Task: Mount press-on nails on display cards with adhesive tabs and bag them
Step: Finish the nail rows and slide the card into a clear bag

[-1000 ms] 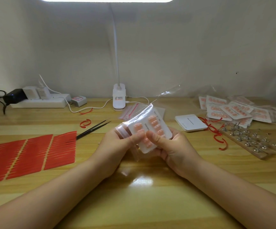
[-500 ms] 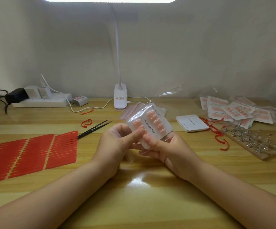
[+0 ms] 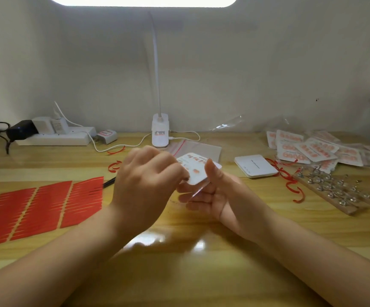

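A white display card (image 3: 196,170) with peach press-on nails sits inside a clear zip bag, held above the middle of the table. My right hand (image 3: 218,196) grips it from below, thumb up against its right edge. My left hand (image 3: 145,180) is turned knuckles-up and pinches the card's left side; it hides part of the card. The bag's lower edge (image 3: 198,191) shows between my fingers. A pile of bagged nail cards (image 3: 312,149) lies at the back right.
Red adhesive tab sheets (image 3: 40,207) lie at the left, with black tweezers (image 3: 108,182) beside them. Empty zip bags (image 3: 193,147), a lamp base (image 3: 160,132), a power strip (image 3: 53,135), a small white box (image 3: 256,166), red peel strips (image 3: 290,182) and a wooden nail-stand board (image 3: 332,191) surround the work area.
My left hand has rotated over, knuckles now up, and moved onto the card's left side. The bagged card has tipped flatter and shifted slightly to the right.
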